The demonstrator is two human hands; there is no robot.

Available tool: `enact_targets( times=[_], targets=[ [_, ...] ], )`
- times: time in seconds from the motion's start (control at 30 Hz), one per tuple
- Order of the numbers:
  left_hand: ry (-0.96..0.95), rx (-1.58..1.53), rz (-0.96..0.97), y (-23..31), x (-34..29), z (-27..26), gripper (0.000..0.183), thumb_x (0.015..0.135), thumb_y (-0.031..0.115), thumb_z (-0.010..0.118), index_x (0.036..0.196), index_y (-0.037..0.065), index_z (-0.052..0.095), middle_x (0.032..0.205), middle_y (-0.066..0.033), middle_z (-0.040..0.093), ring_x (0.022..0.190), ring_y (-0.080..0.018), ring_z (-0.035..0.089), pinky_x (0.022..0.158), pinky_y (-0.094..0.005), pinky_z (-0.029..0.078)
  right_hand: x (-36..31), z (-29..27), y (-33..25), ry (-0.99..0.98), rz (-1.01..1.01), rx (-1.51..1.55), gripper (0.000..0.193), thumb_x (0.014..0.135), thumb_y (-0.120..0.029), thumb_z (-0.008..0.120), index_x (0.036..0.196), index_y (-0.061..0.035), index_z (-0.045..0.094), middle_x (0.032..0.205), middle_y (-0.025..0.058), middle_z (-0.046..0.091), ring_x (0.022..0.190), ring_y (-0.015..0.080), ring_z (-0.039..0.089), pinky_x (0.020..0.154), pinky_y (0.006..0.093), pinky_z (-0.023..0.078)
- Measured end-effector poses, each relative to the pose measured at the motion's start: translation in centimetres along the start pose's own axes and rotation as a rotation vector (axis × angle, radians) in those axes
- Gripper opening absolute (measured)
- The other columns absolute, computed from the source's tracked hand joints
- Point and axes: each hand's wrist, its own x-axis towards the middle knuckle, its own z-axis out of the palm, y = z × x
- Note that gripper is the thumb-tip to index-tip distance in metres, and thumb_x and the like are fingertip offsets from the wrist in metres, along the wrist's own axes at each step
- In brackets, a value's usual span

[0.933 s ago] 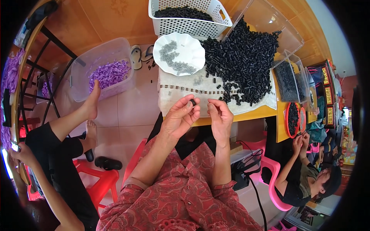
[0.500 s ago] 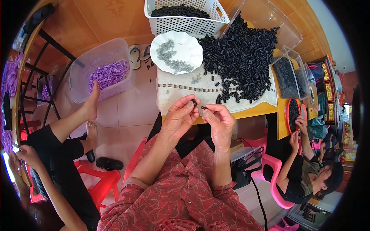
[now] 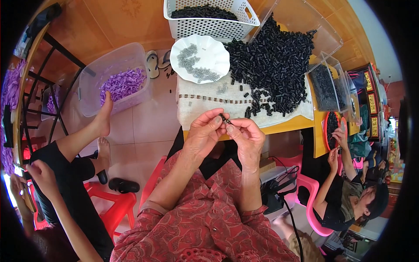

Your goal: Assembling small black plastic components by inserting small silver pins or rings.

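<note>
Over the front edge of the table, my two hands meet fingertip to fingertip. My left hand pinches a small black plastic piece between thumb and index finger. The thumb and fingers of my right hand close on the lower end of it; whether a second small part is there is hidden. Just beyond lies a white cloth with a brown striped band. A big heap of short black plastic pieces covers its right side. On a scalloped white plate are small clear pieces.
A white perforated basket of black pieces stands behind the plate. At the right is a clear box. A translucent tub with purple pieces sits on the floor left. People work on both sides; a red stool is at left.
My hands have come together, so the parts in their fingertips now touch or overlap. The left person's hand has lifted, and a limb shows at lower right.
</note>
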Motion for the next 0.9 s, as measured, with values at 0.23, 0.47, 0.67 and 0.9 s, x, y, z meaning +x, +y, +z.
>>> enact_targets(
  times=[0.23, 0.47, 0.67, 0.9],
  targets=[
    [-0.002, 0.042, 0.011, -0.1, -0.1, 0.1, 0.027, 0.092, 0.004, 0.062, 0.119, 0.003, 0.062, 0.11, -0.013, 0.067, 0.09, -0.0182, 0.065, 0.083, -0.0334, 0.055, 0.1, 0.4, 0.2, 0.03, -0.067, -0.038, 0.014, 0.086, 0.01, 0.064, 0.099, 0.0044, 0.063, 0.093, 0.0063, 0.065, 0.084, 0.0092, 0.063, 0.076, 0.0211, 0.05],
    [-0.008, 0.067, 0.007, -0.2, 0.0, -0.1, 0.026, 0.092, 0.005, 0.062, 0.118, 0.005, 0.063, 0.11, -0.0117, 0.067, 0.096, -0.0183, 0.064, 0.085, -0.0338, 0.054, 0.1, 0.7, 0.5, 0.053, -0.101, -0.07, 0.013, 0.085, 0.01, 0.065, 0.097, 0.0033, 0.064, 0.091, 0.0034, 0.064, 0.079, 0.0051, 0.058, 0.071, 0.0189, 0.047],
    [-0.029, 0.076, 0.024, -0.2, -0.1, 0.0, 0.025, 0.093, 0.004, 0.061, 0.118, 0.005, 0.064, 0.11, -0.011, 0.067, 0.098, -0.0183, 0.063, 0.086, -0.0344, 0.053, 0.1, 1.0, 0.5, 0.07, -0.119, -0.086, 0.013, 0.085, 0.01, 0.066, 0.096, 0.0033, 0.064, 0.091, 0.0033, 0.063, 0.077, 0.0044, 0.057, 0.068, 0.0185, 0.046],
    [-0.028, 0.167, 0.076, -0.3, -0.1, 0.1, 0.025, 0.093, 0.005, 0.061, 0.117, 0.007, 0.064, 0.11, -0.0109, 0.068, 0.096, -0.0185, 0.064, 0.088, -0.0388, 0.054, -0.1, 1.2, 0.8, 0.089, -0.179, -0.125, 0.013, 0.084, 0.011, 0.066, 0.093, 0.0033, 0.063, 0.091, 0.005, 0.063, 0.078, 0.0058, 0.058, 0.067, 0.0185, 0.047]
  ],
)
